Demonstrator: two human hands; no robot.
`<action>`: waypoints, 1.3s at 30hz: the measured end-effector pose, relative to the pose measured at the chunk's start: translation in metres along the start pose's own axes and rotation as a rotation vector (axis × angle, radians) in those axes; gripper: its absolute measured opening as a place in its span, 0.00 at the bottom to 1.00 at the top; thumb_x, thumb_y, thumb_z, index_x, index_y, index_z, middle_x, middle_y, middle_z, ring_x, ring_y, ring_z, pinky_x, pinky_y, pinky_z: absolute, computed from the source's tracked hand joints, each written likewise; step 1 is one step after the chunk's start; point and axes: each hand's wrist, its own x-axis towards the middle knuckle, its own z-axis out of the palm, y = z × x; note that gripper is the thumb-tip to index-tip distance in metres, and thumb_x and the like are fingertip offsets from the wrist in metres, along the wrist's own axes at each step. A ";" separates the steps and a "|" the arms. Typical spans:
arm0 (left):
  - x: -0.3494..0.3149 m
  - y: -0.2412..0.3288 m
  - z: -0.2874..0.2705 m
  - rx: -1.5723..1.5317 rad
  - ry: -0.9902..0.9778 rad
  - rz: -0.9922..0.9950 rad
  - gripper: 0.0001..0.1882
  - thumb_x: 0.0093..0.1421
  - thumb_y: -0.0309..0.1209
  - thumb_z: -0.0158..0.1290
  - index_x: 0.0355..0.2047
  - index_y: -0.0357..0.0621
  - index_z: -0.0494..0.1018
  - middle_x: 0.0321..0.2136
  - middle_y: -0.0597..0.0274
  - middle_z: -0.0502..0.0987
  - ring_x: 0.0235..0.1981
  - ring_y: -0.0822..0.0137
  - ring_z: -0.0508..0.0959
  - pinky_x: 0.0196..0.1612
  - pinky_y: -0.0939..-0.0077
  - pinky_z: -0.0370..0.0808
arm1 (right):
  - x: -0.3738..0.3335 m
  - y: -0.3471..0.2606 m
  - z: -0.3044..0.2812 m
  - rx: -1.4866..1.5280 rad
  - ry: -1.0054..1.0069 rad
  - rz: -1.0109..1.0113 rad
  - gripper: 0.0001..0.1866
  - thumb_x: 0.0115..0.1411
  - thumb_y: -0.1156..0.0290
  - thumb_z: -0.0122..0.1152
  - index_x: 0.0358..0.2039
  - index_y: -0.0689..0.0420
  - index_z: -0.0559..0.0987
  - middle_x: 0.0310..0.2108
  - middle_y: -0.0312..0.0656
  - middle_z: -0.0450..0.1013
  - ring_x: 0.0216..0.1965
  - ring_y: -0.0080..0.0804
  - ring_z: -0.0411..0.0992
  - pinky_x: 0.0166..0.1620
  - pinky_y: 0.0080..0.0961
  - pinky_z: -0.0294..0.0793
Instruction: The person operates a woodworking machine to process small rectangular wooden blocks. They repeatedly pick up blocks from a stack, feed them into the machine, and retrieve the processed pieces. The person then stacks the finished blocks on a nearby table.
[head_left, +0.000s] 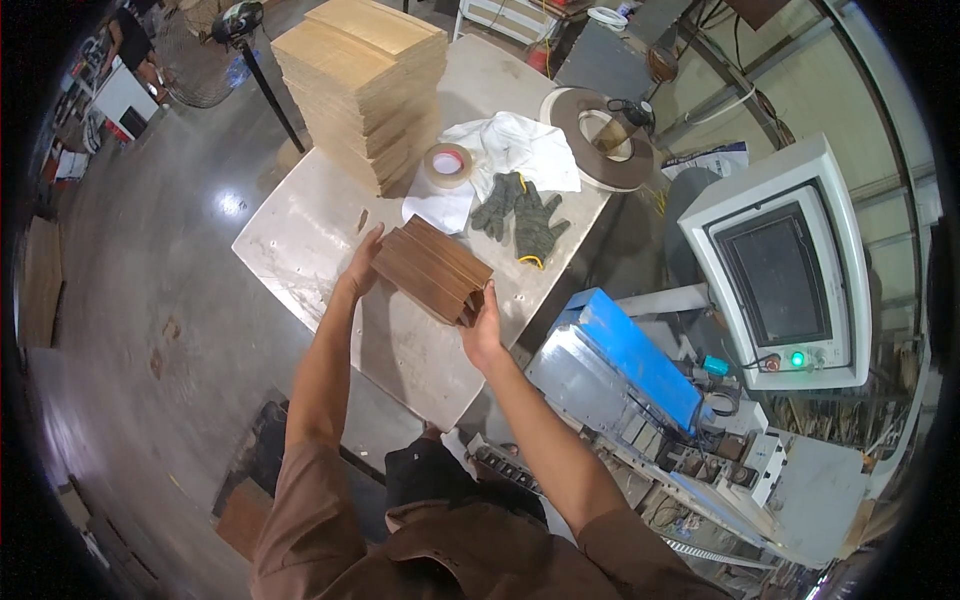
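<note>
Between my two hands is a stack of brown wooden boards (pixel 432 270), held over the near part of a pale table. My left hand (pixel 366 262) grips its left end, fingers closed around the edge. At the opposite end, my right hand (pixel 484 325) clasps the lower right corner. The boards in the stack sit slightly uneven. Just beyond it lie a pair of dark green work gloves (pixel 522 215) with yellow cuffs, a roll of tape (pixel 447 166) and a white cloth (pixel 515 150).
A tall stack of light wooden boards (pixel 360 95) stands at the table's (pixel 300 245) far left. A large roll of edge banding (pixel 570 120) rests at the far right corner. To the right are a machine with a blue cover (pixel 630 355) and a control screen (pixel 775 280). A fan (pixel 195 60) stands behind.
</note>
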 end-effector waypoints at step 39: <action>-0.184 -0.104 0.051 0.395 0.027 -0.069 0.44 0.74 0.58 0.44 0.75 0.32 0.59 0.74 0.51 0.63 0.74 0.56 0.59 0.76 0.59 0.48 | -0.143 0.058 -0.060 -0.085 0.131 -0.039 0.55 0.64 0.41 0.66 0.81 0.54 0.51 0.77 0.51 0.53 0.78 0.44 0.49 0.77 0.37 0.44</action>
